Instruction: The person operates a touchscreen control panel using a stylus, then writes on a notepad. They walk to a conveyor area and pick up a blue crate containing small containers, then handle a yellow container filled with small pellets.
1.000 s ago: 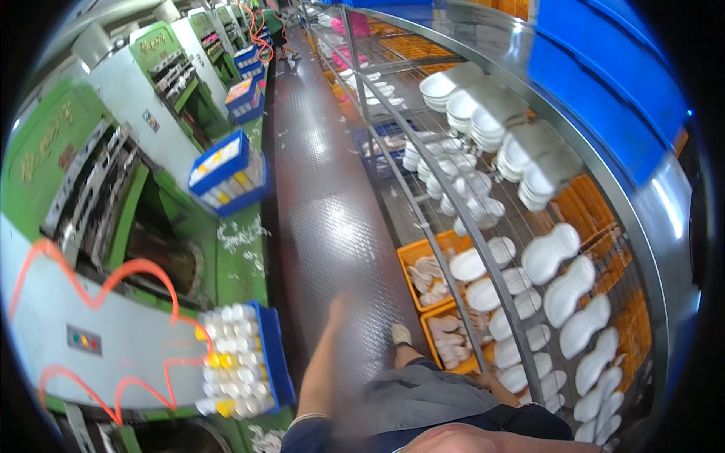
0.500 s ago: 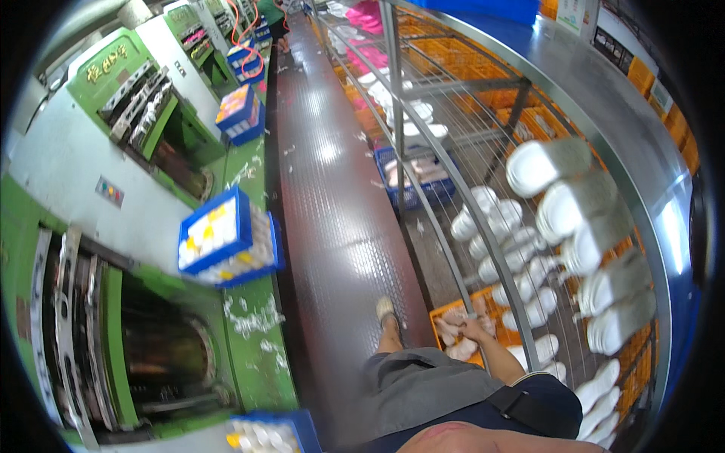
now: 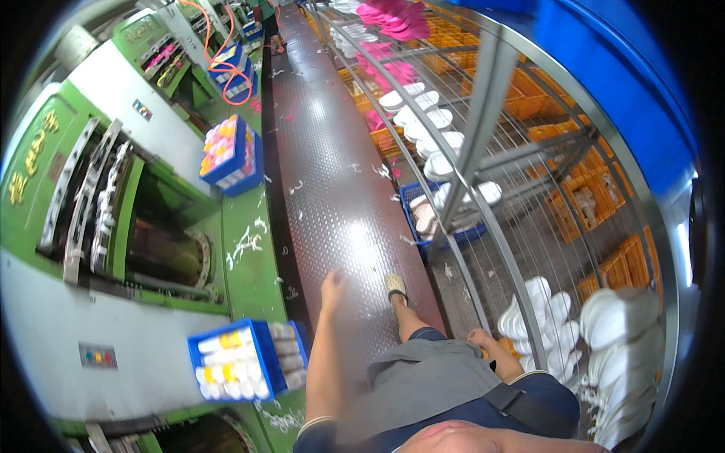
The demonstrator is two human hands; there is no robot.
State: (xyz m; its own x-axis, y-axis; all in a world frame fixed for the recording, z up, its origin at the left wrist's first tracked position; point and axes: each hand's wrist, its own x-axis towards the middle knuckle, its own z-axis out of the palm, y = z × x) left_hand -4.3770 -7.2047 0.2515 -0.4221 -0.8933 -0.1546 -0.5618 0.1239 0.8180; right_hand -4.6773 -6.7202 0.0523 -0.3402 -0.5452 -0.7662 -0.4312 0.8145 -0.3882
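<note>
Left hand (image 3: pixel 332 283): open, empty, swinging over the walkway's (image 3: pixel 332 174) left edge.
Right hand (image 3: pixel 480 337): grip unclear, beside the rack's (image 3: pixel 483 113) white soles (image 3: pixel 540 313).

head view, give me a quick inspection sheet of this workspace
surface: dark studded metal walkway, littered with small white scraps.
job's things: both hands hold nothing; white moulded foam soles hang on the wire rack by the right hand.
clutter: blue plastic crate of white and yellow cylinders; second blue crate of pink and yellow pieces.
grippers: left hand open, fingers loose over the walkway; right hand low beside the rack, grip unclear.
cables: orange hose looping over the far machines.
surroundings: green moulding machines on the left; orange plastic crates behind the rack.
</note>
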